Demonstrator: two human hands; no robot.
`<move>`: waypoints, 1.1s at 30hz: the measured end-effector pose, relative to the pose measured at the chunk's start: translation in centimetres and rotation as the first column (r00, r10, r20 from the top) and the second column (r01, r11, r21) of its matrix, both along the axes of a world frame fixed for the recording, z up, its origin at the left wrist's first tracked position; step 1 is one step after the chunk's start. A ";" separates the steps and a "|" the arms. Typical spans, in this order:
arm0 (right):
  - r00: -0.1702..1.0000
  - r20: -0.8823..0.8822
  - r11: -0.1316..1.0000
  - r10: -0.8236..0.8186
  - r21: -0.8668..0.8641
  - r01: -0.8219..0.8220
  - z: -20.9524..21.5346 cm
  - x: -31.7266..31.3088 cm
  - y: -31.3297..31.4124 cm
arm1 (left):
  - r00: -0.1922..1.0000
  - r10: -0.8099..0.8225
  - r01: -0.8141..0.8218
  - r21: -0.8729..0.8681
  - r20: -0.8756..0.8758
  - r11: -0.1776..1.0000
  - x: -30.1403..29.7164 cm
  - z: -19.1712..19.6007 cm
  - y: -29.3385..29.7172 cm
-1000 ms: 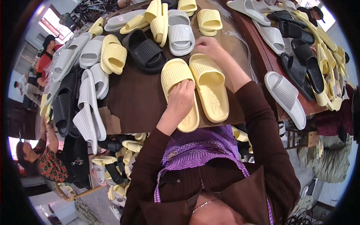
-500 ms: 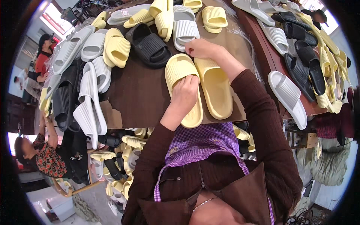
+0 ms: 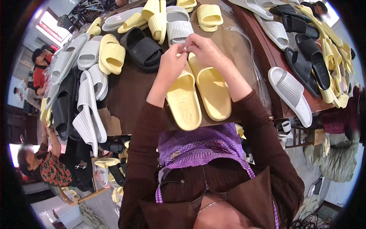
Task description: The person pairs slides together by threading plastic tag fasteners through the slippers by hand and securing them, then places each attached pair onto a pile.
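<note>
Two pale yellow slide slippers lie side by side before me, heels toward me: the left slipper [image 3: 184,105] and the right slipper [image 3: 214,95]. Above their toe ends my left hand [image 3: 173,63] and my right hand [image 3: 206,51] meet, fingertips closed in a pinch. Something tiny and whitish may be between them, too small to name. My wrists and fingers hide much of the slippers' straps. Just beyond my fingers sits a grey slipper [image 3: 180,30], and to the left lies a black pair [image 3: 143,49].
The brown table [image 3: 126,91] carries grey, black and yellow slippers along its left and far sides. A second table at right holds a lone white-grey slipper [image 3: 291,95] and a heap of yellow slippers [image 3: 333,65]. At far left is a person in a patterned top [image 3: 55,170].
My left hand has come out of the left yellow slipper and moved up to meet my right hand. The right hand has shifted slightly; the whole view has moved a little.
</note>
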State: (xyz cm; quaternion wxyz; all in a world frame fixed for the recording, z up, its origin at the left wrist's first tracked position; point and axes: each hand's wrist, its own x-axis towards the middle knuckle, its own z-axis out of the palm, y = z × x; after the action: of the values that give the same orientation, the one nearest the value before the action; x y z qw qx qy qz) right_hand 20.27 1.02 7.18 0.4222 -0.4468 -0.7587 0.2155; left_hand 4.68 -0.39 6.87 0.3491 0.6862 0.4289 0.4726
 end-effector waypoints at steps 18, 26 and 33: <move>0.984 -0.160 0.991 -0.081 0.092 0.096 -0.5 0.2 -2.1 | 0.811 -0.004 0.264 -0.359 0.585 0.895 -0.4 -1.5 1.0; 0.992 -0.015 0.940 -0.129 0.318 0.127 -0.7 0.1 -2.2 | 0.756 -0.011 0.333 -0.370 0.655 0.867 -1.1 -2.1 1.1; 0.987 0.043 0.926 -0.158 0.352 0.133 -0.7 0.1 -2.4 | 0.731 -0.054 0.420 -0.387 0.680 0.821 -1.2 -1.9 1.1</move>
State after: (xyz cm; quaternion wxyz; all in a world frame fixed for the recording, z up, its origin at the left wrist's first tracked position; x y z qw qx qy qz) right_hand 20.32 -1.39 6.48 0.4824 -0.4273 -0.7640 0.0301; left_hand 3.51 0.69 4.97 0.7043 0.4134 0.2981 0.4941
